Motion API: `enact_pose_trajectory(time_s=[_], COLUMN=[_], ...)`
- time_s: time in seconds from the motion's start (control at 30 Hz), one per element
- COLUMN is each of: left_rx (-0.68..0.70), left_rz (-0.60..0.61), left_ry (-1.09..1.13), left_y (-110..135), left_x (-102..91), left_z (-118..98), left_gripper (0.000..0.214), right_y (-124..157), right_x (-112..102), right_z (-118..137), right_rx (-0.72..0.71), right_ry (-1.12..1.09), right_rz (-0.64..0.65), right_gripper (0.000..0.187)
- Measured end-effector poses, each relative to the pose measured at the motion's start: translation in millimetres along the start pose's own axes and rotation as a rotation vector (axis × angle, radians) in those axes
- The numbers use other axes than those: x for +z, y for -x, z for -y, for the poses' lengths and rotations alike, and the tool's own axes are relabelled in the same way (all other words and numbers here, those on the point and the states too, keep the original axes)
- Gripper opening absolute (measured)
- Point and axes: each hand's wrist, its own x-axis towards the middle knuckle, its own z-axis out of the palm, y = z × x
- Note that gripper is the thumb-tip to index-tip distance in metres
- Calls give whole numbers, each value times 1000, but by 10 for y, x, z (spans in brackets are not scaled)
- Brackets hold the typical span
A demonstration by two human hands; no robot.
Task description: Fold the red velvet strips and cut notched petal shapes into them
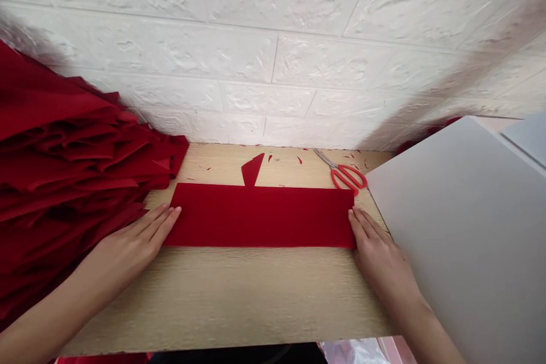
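A folded strip of dark red fabric (pixel 260 216) lies flat across the wooden table in front of me. My left hand (pixel 143 233) rests on its left end, fingers stretched out and side by side. At the opposite end, my right hand (pixel 377 244) touches the right edge with extended, slightly bent fingers. Both thumbs are hidden. Just beyond the strip's far edge is a small angular red scrap (pixel 252 170). Scissors with red-orange handles (pixel 348 177) lie behind the right end, their blades pointing toward the wall.
A tall heap of red fabric (pixel 77 159) rises on the left. To the right stands a large pale grey box-like object (pixel 460 216). A white brick-patterned wall (pixel 273 57) closes off the back of the wooden table (pixel 256 296). Tiny red clippings (pixel 300 160) lie near the wall.
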Motion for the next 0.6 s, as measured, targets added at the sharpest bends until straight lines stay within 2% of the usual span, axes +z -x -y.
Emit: enact_pose_trajectory(time_s=[0.07, 0.13, 0.2, 0.3, 0.47, 0.53, 0.6], left_rx=[108, 140, 143, 137, -4, -92, -152], left_rz=[-45, -39, 9, 149, 435, 489, 486], left_ry=[-89, -102, -66, 14, 140, 216, 295], left_y=[19, 34, 36, -4, -140, -162, -166], left_x=[88, 174, 227, 216, 54, -2, -49], left_z=[19, 65, 131, 235, 360, 396, 421], left_gripper=[59, 57, 57, 59, 59, 59, 57], right_y=[0, -3, -5, 3, 59, 82, 92], right_x=[1, 2, 4, 9, 37, 55, 71], right_z=[5, 11, 14, -5, -138, -203, -252], right_rx=[-8, -6, 8, 25, 0, -13, -14], right_ry=[13, 13, 2, -39, -256, -393, -524], right_rz=[-2, -5, -4, 18, 47, 33, 9], right_gripper=[48, 47, 46, 50, 58, 60, 60])
